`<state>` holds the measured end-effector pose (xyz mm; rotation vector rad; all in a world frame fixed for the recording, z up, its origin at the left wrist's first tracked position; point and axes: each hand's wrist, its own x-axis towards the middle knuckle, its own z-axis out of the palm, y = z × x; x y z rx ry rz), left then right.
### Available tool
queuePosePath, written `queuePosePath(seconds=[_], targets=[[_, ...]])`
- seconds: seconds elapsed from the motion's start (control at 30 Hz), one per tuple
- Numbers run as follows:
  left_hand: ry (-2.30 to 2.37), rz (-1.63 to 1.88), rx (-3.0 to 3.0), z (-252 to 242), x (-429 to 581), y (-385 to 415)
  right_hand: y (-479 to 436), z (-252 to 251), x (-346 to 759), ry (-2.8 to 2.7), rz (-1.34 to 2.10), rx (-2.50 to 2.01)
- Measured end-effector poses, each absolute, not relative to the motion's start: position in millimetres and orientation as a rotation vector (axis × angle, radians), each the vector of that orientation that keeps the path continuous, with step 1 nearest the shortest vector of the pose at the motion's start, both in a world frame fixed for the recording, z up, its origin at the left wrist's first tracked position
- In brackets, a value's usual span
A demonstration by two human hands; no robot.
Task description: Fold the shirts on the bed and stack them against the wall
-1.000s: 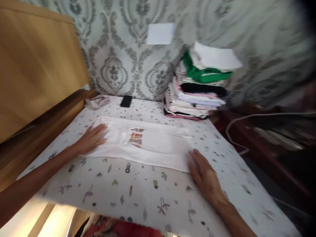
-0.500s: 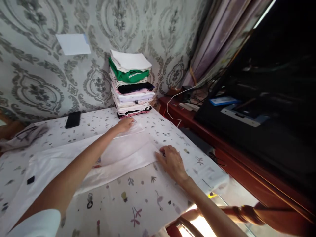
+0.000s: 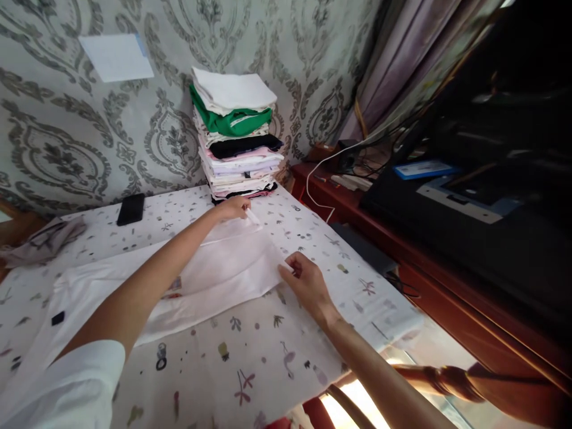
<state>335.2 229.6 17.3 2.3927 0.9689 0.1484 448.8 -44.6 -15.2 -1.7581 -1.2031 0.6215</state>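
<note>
A white garment [image 3: 214,271] folded into a long strip lies across a patterned table cover [image 3: 250,351]. My left hand [image 3: 235,207] reaches across it and pinches the strip's far right corner, lifted a little off the cover. My right hand [image 3: 304,283] pinches the near right corner of the same end. A printed patch on the garment shows just beside my left forearm. A tall stack of folded clothes [image 3: 235,140], white and green on top, stands against the wall right behind my left hand.
A black phone [image 3: 131,208] lies near the wall and a crumpled grey cloth [image 3: 44,241] sits at the far left. A white paper [image 3: 117,56] hangs on the patterned wallpaper. To the right stands a dark red cabinet [image 3: 447,280] with cables and a black device.
My view swung right. My left hand left the garment's left end and crossed to its far right corner; both hands went from lying flat to pinching and lifting that end.
</note>
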Motion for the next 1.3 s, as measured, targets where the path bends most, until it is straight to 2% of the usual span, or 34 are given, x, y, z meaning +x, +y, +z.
queuePosePath(seconds=[0.1,0.2,0.4,0.5,0.83,1.17,1.3], targets=[[0.909,0.292,2.281,32.6,294.6,224.1,-42.7,-1.0,423.7,-1.175,0.661,-1.574],[0.893,0.409,2.109,40.2,235.7,218.1,-40.4,8.5,385.6,-1.371,0.590,-1.506],[1.094,0.281,1.863,17.4,130.9,203.5,-38.1,-18.9,301.4,-2.223,-0.008,-1.337],[1.122,0.300,1.719,2.3,113.3,198.9,-38.7,-33.8,285.5,-2.366,-0.171,-1.299],[1.009,0.479,1.368,11.3,96.2,195.3,-36.2,-21.1,270.0,-2.340,-0.198,-1.290],[1.198,0.710,1.727,-19.6,78.0,203.5,-26.7,-28.7,236.7,-2.372,-0.198,-1.227],[1.294,0.634,2.013,-21.2,70.8,204.4,-27.7,-29.5,230.2,-2.432,-0.135,-1.245]])
